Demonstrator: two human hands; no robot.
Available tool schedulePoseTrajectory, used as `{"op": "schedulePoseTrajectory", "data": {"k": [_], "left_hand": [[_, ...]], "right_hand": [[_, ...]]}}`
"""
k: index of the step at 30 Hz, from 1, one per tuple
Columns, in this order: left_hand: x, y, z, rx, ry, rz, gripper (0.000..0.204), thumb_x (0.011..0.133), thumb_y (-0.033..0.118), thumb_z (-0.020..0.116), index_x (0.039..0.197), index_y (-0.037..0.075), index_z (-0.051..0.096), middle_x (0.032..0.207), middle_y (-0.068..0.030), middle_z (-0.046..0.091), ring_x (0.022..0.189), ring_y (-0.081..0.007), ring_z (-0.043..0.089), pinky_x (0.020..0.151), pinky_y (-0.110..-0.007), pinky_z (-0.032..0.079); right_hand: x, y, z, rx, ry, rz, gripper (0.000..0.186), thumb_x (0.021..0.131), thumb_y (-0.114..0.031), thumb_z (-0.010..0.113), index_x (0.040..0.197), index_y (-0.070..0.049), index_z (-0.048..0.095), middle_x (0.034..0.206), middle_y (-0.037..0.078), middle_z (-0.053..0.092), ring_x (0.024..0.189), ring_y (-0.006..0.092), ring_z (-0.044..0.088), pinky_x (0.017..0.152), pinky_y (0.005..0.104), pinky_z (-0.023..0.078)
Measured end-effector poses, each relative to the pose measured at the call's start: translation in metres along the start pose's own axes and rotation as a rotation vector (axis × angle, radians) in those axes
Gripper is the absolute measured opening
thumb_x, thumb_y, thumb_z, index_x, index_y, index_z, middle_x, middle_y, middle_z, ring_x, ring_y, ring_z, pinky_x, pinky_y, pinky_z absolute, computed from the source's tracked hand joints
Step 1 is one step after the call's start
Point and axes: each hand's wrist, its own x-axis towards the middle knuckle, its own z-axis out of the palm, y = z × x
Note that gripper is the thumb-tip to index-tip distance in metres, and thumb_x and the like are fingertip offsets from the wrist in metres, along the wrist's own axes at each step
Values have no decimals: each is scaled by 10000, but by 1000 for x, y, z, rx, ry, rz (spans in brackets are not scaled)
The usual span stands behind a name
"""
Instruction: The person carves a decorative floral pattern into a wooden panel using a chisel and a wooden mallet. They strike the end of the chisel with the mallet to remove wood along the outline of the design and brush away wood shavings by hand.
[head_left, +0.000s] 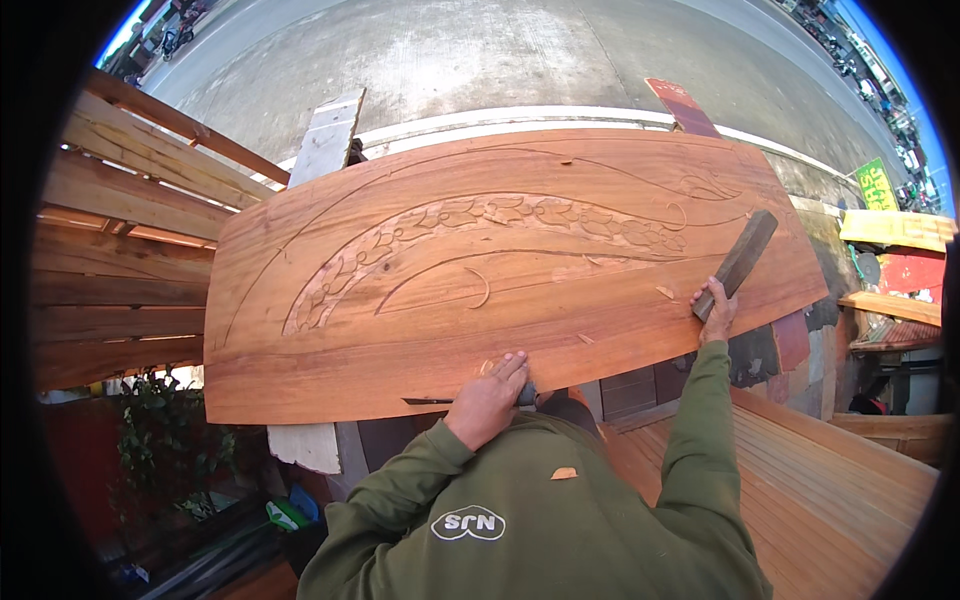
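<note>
A large reddish-brown wooden panel (300,385) fills the middle of the view, lying flat, its near edge just in front of the person's body. An arched band of carved leaves (505,211) runs across it from about nine o'clock, over twelve, to two o'clock, with long grooved lines curving around it. At six o'clock, on the near edge, the left hand (488,402) lies over a slim carving tool with a dark handle (526,395); its thin blade points to nine o'clock. The fingers are extended and close together, and I cannot tell whether they grip the tool. At four o'clock, the right hand (716,314) has its fingers wrapped around the lower end of a long, dark grey-brown wooden block (745,252), which tilts toward one o'clock above the panel. Pale curled wood shavings (486,291) are scattered on the surface, one resting on the person's dark green long-sleeved shirt (590,530). Stacked brown planks (130,285) stand at nine o'clock.
</note>
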Motion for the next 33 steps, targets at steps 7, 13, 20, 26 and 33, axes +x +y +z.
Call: {"op": "schedulePoseTrajectory", "data": {"k": [7,13,20,26,33], "left_hand": [[-67,20,-70,-172,-107,-266,522,846,114,799,1343,71,644,1378,-163,722,1176,-357,737,883,-481,623],[-6,13,-47,-49,211,-297,435,847,71,770,1257,65,625,1140,-190,740,1024,-414,738,819,-510,593],[96,-50,-11,235,185,-344,362,855,12,703,1212,1,646,1280,-206,667,1162,-409,712,945,-518,611],[15,-7,12,247,153,-463,574,830,41,781,1362,-63,595,1450,-286,618,1334,-444,645,1026,-510,601],[-89,78,1,177,101,-585,742,782,80,820,1474,-16,573,1494,-297,626,1259,-440,695,995,-517,608]], "right_hand": [[1,10,-8,16,-46,25,315,959,-243,805,1092,-63,583,887,61,622,692,173,655,575,352,584],[13,14,-15,52,-78,31,313,956,-244,815,1079,-71,586,858,52,624,670,172,652,554,354,580],[15,22,-18,113,-134,44,331,956,-215,816,1127,-60,579,873,59,620,663,176,648,550,353,584],[-1,13,-24,90,-106,-9,336,968,-212,811,1149,-59,572,864,54,613,662,167,650,565,334,563],[-6,6,-21,55,-144,-56,362,946,-215,829,1140,-59,567,872,39,619,659,152,648,576,320,555]]}}
